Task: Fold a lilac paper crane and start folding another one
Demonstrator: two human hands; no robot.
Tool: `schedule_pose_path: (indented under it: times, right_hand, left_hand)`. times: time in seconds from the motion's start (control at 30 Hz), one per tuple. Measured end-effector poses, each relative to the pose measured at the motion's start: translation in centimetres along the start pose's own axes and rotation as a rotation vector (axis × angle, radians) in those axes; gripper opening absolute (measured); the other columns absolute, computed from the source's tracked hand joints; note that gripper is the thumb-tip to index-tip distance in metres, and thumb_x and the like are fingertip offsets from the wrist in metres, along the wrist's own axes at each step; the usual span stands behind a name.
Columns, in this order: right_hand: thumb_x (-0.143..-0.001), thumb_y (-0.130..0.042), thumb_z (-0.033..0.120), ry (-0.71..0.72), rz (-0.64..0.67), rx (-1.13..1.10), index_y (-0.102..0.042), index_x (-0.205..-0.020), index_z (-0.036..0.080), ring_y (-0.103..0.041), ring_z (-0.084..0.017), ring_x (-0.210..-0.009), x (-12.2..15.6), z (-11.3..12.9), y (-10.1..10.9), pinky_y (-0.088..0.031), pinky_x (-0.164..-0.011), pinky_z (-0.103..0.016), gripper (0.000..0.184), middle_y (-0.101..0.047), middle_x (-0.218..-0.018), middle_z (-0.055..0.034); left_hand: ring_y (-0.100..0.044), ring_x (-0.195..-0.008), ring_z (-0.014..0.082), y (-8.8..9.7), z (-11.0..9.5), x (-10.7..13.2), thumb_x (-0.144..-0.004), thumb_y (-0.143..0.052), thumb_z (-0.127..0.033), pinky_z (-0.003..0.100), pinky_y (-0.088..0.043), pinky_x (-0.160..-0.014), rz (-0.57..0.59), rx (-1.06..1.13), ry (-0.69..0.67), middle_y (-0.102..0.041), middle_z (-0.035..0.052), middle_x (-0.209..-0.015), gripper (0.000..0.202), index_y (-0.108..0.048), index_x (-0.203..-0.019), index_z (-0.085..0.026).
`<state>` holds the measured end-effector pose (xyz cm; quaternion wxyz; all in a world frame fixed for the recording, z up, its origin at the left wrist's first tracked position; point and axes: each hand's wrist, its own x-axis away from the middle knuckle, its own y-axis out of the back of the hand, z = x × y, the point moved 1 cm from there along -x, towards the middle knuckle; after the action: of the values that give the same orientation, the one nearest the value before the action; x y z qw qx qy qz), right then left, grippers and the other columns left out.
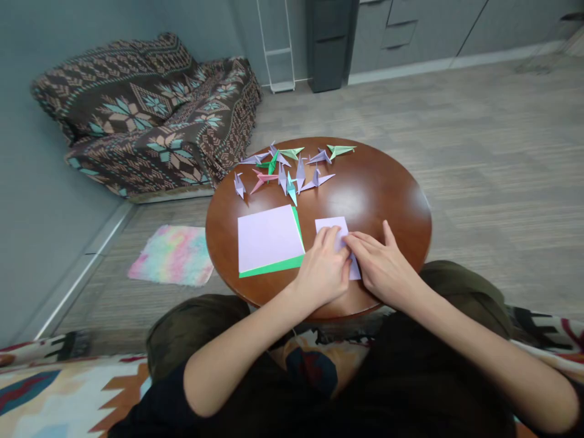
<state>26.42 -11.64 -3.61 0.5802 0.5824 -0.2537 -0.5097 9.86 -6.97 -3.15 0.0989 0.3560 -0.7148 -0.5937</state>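
A lilac sheet of origami paper (330, 225), folded into a narrow rectangle, lies on the round brown table (387, 188) in front of me. My left hand (325, 261) rests over its middle with bent fingers on the paper, hiding part of it. From the other side, my right hand (378, 261) has its thumb and forefinger at the right edge of the paper, close to the left fingertips; one outer finger sticks up. To the left lies a stack of square paper (269, 238), lilac on top with green showing beneath.
Several folded paper cranes, among them a pink crane (262, 179), a blue crane (291, 188) and a light green crane (338, 149), stand along the table's far left part. Beyond are a patterned sofa (155, 121), a fluffy pastel rug (173, 255) and grey cabinets (410, 30).
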Motion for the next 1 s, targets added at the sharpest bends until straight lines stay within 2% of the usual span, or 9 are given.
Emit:
schedule_pose_path:
  times: [0.23, 0.57, 0.77, 0.83, 0.87, 0.93, 0.97, 1.0]
  right_hand:
    - [-0.101, -0.032, 0.009, -0.02, 0.023, 0.097, -0.055, -0.13, 0.014, -0.063, -0.033, -0.127, -1.2, -0.4, 0.2, -0.003, -0.12, -0.08, 0.037, -0.075, -0.12, -0.019]
    - [-0.103, -0.033, 0.012, -0.018, 0.05, 0.218, -0.06, -0.127, 0.009, -0.063, -0.037, -0.115, -3.0, -1.0, 0.1, -0.005, -0.117, -0.083, 0.037, -0.073, -0.117, -0.0215]
    - [-0.101, -0.033, 0.012, -0.033, 0.046, 0.224, -0.064, -0.119, 0.011, -0.064, -0.038, -0.111, -4.1, -1.4, 0.0, -0.007, -0.116, -0.084, 0.036, -0.074, -0.113, -0.0218]
    - [-0.099, -0.034, 0.011, -0.085, 0.027, 0.123, -0.064, -0.117, 0.01, -0.066, -0.039, -0.113, -4.6, -2.0, 0.1, -0.016, -0.116, -0.081, 0.035, -0.075, -0.112, -0.0224]
    - [-0.098, -0.035, 0.011, -0.121, 0.011, 0.051, -0.064, -0.117, 0.011, -0.067, -0.039, -0.115, -4.8, -2.3, 0.2, -0.025, -0.116, -0.078, 0.034, -0.075, -0.113, -0.0228]
    - [-0.099, -0.037, 0.015, -0.214, -0.039, -0.131, -0.062, -0.122, 0.012, -0.069, -0.037, -0.115, -4.8, -3.3, 0.5, -0.047, -0.106, -0.065, 0.034, -0.075, -0.118, -0.0227]
    - [-0.102, -0.034, 0.018, -0.267, -0.072, -0.219, -0.06, -0.125, 0.014, -0.071, -0.034, -0.114, -4.6, -3.8, 0.7, -0.054, -0.1, -0.058, 0.035, -0.074, -0.121, -0.0215]
    - [-0.104, -0.035, 0.023, -0.358, -0.119, -0.431, -0.059, -0.125, 0.017, -0.071, -0.031, -0.116, -4.4, -4.3, 0.9, -0.058, -0.097, -0.054, 0.033, -0.073, -0.127, -0.0195]
  left_hand:
    - [-0.044, -0.143, 0.0391, -0.1, 0.0, -0.1, -0.1, -0.047, -0.025, 0.057, -0.046, -0.119, 0.008, -0.029, -0.024, -0.055, 0.0224, -0.142, 0.041, -0.066, -0.133, -0.009]
    - [-0.046, -0.142, 0.0395, 0.1, 0.0, -0.1, -0.099, -0.049, -0.024, 0.056, -0.046, -0.119, 0.012, -0.054, -0.037, -0.056, 0.0238, -0.143, 0.038, -0.068, -0.127, -0.009]
    - [-0.044, -0.145, 0.0394, 0.0, -0.1, -0.1, -0.099, -0.05, -0.024, 0.057, -0.045, -0.119, 0.015, -0.031, -0.027, -0.054, 0.0225, -0.147, 0.035, -0.069, -0.126, -0.011]
    - [-0.044, -0.146, 0.0394, -0.1, 0.0, 0.0, -0.099, -0.051, -0.024, 0.058, -0.044, -0.12, 0.016, -0.006, -0.014, -0.055, 0.0218, -0.146, 0.036, -0.067, -0.128, -0.011]
    - [-0.044, -0.146, 0.0392, -0.1, 0.1, 0.0, -0.098, -0.052, -0.023, 0.058, -0.044, -0.121, 0.013, 0.015, -0.005, -0.055, 0.0216, -0.146, 0.036, -0.066, -0.129, -0.012]
    - [-0.046, -0.145, 0.0379, -0.1, 0.3, 0.1, -0.095, -0.057, -0.022, 0.057, -0.044, -0.121, -0.011, 0.089, 0.036, -0.054, 0.0218, -0.146, 0.037, -0.064, -0.13, -0.012]
    - [-0.048, -0.144, 0.0371, -0.1, 0.5, 0.1, -0.093, -0.061, -0.021, 0.055, -0.045, -0.121, -0.032, 0.141, 0.067, -0.053, 0.0219, -0.148, 0.037, -0.064, -0.129, -0.011]
    - [-0.05, -0.143, 0.0359, -0.1, 0.8, 0.1, -0.091, -0.064, -0.02, 0.054, -0.045, -0.122, -0.056, 0.199, 0.102, -0.052, 0.0215, -0.15, 0.039, -0.063, -0.129, -0.012]
